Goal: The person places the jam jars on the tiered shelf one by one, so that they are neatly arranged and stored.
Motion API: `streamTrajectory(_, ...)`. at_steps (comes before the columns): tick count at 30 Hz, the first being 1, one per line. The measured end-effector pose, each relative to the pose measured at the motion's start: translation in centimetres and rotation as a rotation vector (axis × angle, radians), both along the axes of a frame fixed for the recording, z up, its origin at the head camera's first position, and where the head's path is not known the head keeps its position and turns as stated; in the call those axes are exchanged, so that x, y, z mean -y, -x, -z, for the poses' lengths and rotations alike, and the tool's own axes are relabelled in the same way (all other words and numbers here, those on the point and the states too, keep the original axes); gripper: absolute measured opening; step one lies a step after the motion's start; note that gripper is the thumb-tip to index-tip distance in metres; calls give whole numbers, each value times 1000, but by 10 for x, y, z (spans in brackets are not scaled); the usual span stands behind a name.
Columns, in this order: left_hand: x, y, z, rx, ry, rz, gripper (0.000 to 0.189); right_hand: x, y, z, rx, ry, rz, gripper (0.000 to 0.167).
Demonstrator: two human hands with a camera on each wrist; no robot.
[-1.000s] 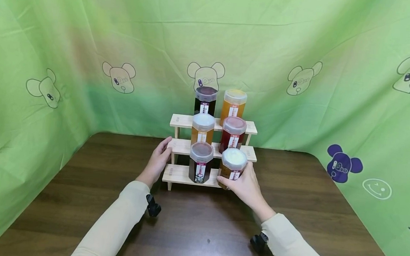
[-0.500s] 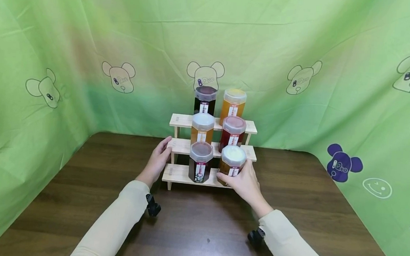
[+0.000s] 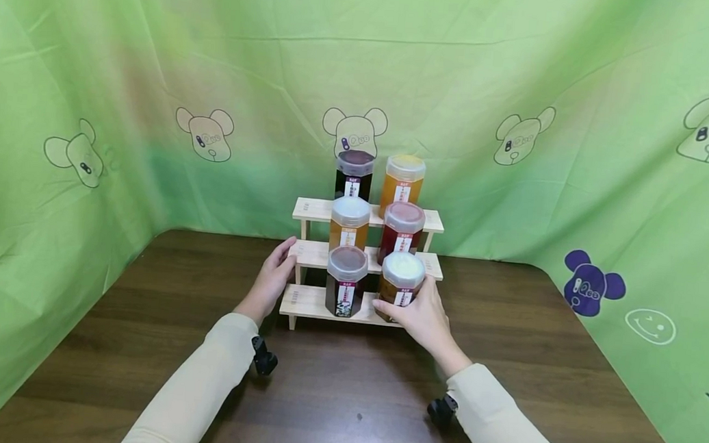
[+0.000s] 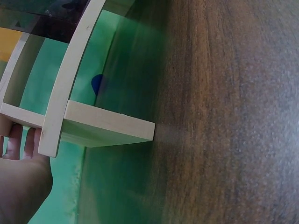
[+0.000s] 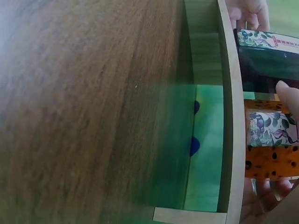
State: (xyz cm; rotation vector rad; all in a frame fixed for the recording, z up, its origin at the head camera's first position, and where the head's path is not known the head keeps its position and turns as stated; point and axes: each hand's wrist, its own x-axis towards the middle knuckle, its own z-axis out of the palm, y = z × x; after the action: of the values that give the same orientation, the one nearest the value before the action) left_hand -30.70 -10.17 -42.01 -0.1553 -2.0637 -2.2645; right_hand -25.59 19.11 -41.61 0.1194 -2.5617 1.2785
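Observation:
A three-step wooden rack (image 3: 307,302) bears jars with clear lids, two on each step. My right hand (image 3: 427,317) grips the amber jar with a white lid (image 3: 403,271) at the right of the lowest step, thumb across its front. Dark specks show in this amber jar (image 5: 271,163) in the right wrist view, which also shows its base at the step. Beside it stands a dark jar (image 3: 345,286), apart from it. My left hand (image 3: 272,277) touches the rack's left side by the middle step, fingers extended; in the left wrist view the fingers (image 4: 15,142) are partly hidden behind the wood.
On the middle step stand a golden jar (image 3: 349,233) and a red jar (image 3: 400,238). The top step holds a dark purple jar (image 3: 354,180) and an orange jar (image 3: 402,190). A brown wooden table (image 3: 342,399) lies below, with a green printed cloth (image 3: 267,57) behind.
My right hand has moved the amber jar slightly back and up onto the lowest step, then stayed nearly still over the last half second. The left hand holds its place.

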Motion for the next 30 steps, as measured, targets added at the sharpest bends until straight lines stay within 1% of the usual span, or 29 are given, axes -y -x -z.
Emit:
streamTrajectory(3, 0, 1, 0, 2, 6, 1, 51, -2, -1, -1, -2, 18, -20, 104)
streamTrajectory(6, -1, 1, 0, 2, 7, -1, 50, -5, -3, -3, -3, 41, -59, 104)
streamTrajectory(11, -2, 1, 0, -6, 6, 6, 51, -13, -7, -7, 35, 59, -98, 98)
streamTrajectory(12, -2, -2, -4, -3, 7, 13, 51, -14, -8, -8, 42, 55, -99, 96)
streamTrajectory(15, -1, -2, -6, 10, 16, 27, 52, -19, -13, -12, 63, 40, -110, 89)
streamTrajectory(18, -1, -1, -7, 19, 23, 37, 52, -23, -15, -15, 50, 5, -120, 85)
streamTrajectory(19, 0, 2, -3, 14, 29, 33, 52, -24, -16, -15, 43, 6, -130, 84)
streamTrajectory(20, 0, 2, -2, 10, 31, 30, 51, -25, -16, -15, 31, 5, -141, 83)
streamTrajectory(24, 1, 2, -3, -8, 58, 20, 50, -30, -16, -16, -13, 23, -179, 79)
streamTrajectory(26, 2, 1, -3, -8, 70, 18, 50, -33, -18, -16, -12, 29, -186, 77)
streamTrajectory(30, 4, 0, -4, 9, 89, 14, 50, -40, -21, -18, 10, 6, -166, 77)
